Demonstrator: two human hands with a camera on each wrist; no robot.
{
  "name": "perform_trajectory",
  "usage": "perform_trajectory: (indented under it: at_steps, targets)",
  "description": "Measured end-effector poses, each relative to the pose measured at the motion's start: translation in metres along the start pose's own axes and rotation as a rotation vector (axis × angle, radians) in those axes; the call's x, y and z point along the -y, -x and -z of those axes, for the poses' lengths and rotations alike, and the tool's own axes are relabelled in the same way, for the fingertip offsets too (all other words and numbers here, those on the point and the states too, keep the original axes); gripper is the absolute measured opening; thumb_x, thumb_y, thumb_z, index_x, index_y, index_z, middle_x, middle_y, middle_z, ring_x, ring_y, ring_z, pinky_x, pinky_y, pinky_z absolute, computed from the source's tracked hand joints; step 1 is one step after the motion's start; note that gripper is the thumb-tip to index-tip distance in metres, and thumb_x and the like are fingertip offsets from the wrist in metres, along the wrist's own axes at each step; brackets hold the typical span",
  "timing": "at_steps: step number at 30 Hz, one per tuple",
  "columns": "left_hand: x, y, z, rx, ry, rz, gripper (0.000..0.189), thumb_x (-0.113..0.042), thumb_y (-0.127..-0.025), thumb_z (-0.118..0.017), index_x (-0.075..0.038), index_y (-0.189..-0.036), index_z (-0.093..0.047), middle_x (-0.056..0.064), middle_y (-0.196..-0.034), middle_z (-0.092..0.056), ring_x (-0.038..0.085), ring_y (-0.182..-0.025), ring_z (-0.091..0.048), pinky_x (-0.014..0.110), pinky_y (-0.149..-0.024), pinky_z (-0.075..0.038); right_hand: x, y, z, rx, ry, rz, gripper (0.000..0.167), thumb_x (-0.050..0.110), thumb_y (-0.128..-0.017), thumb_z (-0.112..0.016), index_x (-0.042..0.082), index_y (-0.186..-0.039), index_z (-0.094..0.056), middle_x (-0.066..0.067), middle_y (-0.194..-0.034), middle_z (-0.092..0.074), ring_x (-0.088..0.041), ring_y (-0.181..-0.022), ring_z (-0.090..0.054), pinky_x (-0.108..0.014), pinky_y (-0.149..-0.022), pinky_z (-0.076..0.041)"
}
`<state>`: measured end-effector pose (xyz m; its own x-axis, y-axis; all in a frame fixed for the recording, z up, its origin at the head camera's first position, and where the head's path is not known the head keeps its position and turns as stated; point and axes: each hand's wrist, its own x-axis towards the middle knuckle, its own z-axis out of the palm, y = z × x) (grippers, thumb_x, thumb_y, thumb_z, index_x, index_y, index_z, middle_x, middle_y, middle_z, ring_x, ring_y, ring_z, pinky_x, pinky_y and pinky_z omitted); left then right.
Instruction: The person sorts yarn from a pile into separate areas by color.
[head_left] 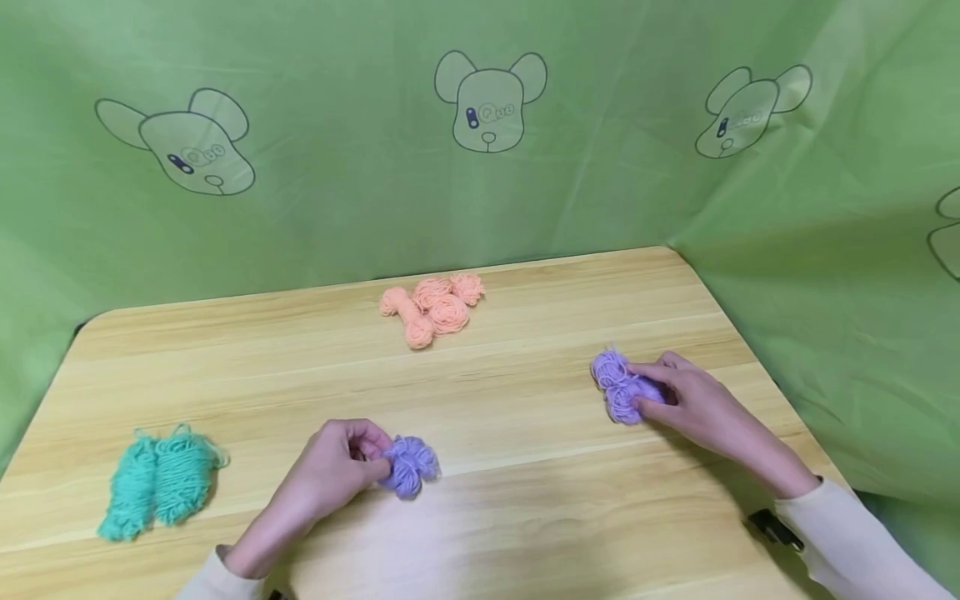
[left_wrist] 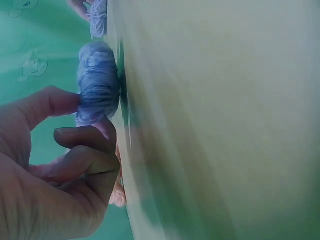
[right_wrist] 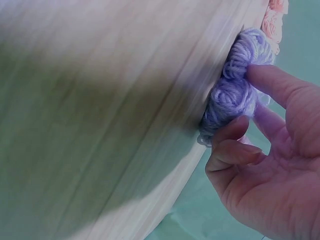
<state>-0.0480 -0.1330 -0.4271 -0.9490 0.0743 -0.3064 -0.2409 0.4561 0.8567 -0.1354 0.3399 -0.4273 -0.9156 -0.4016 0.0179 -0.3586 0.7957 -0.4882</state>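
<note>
My left hand (head_left: 330, 471) pinches a small purple yarn ball (head_left: 410, 467) between thumb and fingertips, low over the table. In the left wrist view this purple yarn ball (left_wrist: 97, 82) shows its wound strands, with the other fingers curled below it. Over on the right, my right hand (head_left: 697, 410) grips a cluster of purple yarn balls (head_left: 621, 402), thumb on one side and fingers on the other. The right wrist view shows purple yarn balls (right_wrist: 232, 97) pressed side by side against the tabletop; fingers partly hide them.
Several peach yarn bundles (head_left: 450, 314) lie grouped at the table's back edge. Two teal yarn skeins (head_left: 183, 475) sit side by side at the left. Green cloth (head_left: 352, 200) with printed bear heads hangs behind and beside the wooden table (head_left: 510, 517).
</note>
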Motion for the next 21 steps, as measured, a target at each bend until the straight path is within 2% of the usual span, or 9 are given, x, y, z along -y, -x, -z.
perform_trajectory:
  at_steps: [8, 13, 21]
  targets:
    - [-0.019, -0.017, -0.013, -0.032, 0.013, -0.055, 0.017, 0.001, -0.082, -0.081, -0.011, -0.094, -0.077, 0.003, -0.082, -0.067, 0.019, -0.073, -0.056, 0.027, -0.062, -0.045, 0.001, -0.001, 0.001, 0.006, -0.012, -0.003, 0.053, 0.009, -0.096, -0.083, -0.007, -0.144, -0.065, -0.003, -0.094, -0.052, -0.017, -0.076, -0.043, -0.029, -0.06, -0.04]
    - [-0.027, -0.027, -0.023, -0.05, 0.077, -0.05, 0.017, 0.003, -0.082, -0.079, -0.008, -0.095, -0.076, 0.004, -0.084, -0.068, 0.018, -0.073, -0.057, 0.025, -0.06, -0.046, 0.001, -0.002, 0.001, 0.009, -0.017, -0.006, 0.052, 0.009, -0.096, -0.083, -0.007, -0.143, -0.066, -0.003, -0.095, -0.053, -0.017, -0.077, -0.044, -0.029, -0.062, -0.042]
    - [-0.032, -0.039, -0.038, -0.071, 0.219, -0.056, 0.016, 0.006, -0.082, -0.078, -0.003, -0.096, -0.077, 0.006, -0.082, -0.067, 0.015, -0.069, -0.054, 0.021, -0.056, -0.044, 0.0, -0.001, 0.0, -0.001, -0.01, -0.008, 0.051, 0.011, -0.095, -0.085, -0.007, -0.14, -0.068, -0.002, -0.094, -0.053, -0.015, -0.076, -0.044, -0.029, -0.061, -0.043]
